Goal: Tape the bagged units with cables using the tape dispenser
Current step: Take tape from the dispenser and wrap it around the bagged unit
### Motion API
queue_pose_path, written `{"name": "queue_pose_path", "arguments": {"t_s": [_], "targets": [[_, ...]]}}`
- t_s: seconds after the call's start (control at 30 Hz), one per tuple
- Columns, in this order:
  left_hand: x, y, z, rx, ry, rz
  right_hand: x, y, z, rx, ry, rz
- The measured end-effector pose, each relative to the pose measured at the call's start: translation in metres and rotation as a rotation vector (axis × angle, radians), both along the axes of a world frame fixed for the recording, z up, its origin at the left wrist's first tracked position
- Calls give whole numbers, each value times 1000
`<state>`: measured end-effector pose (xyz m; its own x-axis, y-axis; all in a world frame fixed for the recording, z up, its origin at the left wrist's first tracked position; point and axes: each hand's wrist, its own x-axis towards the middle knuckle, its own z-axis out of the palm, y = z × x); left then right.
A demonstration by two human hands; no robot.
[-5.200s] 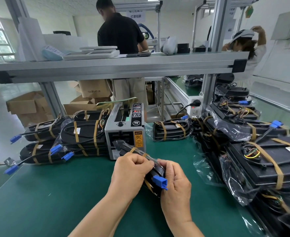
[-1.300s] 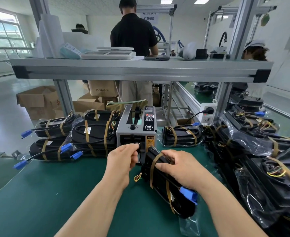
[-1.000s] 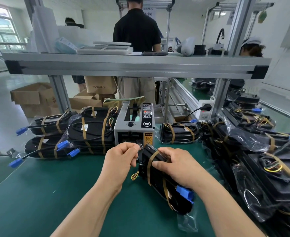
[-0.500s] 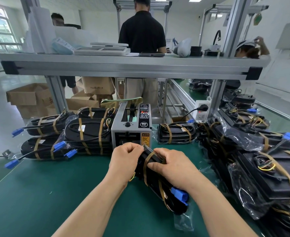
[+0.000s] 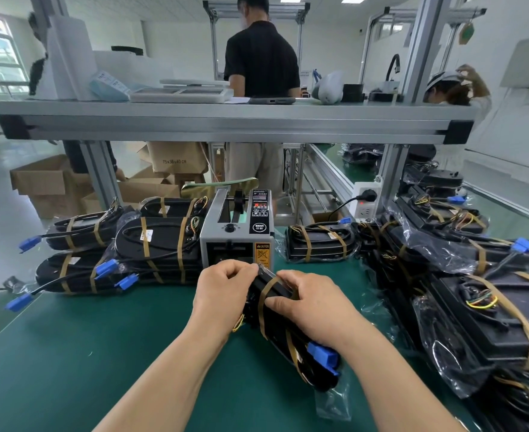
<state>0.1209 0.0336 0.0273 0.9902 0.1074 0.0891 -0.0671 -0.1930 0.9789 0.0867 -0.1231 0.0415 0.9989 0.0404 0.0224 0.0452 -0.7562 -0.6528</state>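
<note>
The unit [image 5: 276, 326] sits in a clear bag [image 5: 333, 400] whose loose end sticks out at the near side. It is held tilted just above the green mat [image 5: 70, 353], right in front of the dispenser [image 5: 236, 235]. Inside the bag are the black body, a cable and a blue plug [image 5: 324, 358]. Brown tape bands [image 5: 264, 299] wrap round the bag.

The left hand [image 5: 222, 294] has its fingers curled and pinches the unit's far end, close to the dispenser's mouth. I cannot tell if a tape strip is between its fingertips. The right hand [image 5: 310, 307] grips the unit from above, fingers curled over it and thumb beside a band.

To the left of the dispenser lies a stack [image 5: 151, 241] of bagged, taped units with blue plugs pointing left. A single taped unit [image 5: 319, 241] lies to the dispenser's right, and a larger pile [image 5: 490, 313] of bagged ones fills the right side. Open cardboard boxes [image 5: 45, 182] stand on the floor behind; their contents are hidden.

The dispenser's yellow label [image 5: 262, 255] reads "CAUTION", and its round button [image 5: 259, 227] reads "SEMI". One carton [image 5: 179, 157] is marked "75x36x40 CM". The small white stickers on the units are too small to read.
</note>
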Motion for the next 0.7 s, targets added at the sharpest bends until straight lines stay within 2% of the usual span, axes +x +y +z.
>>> {"name": "queue_pose_path", "arguments": {"t_s": [0.3, 0.5, 0.7], "targets": [[-4, -3, 2, -46, -32, -64, 0, 0, -2, 14, -22, -5], [-9, -3, -3, -191, -20, -210, -1, -1, -7, 251, -160, -38], [-12, -4, -2, -181, -53, -246, 0, -4, -8, 350, -182, -32]]}}
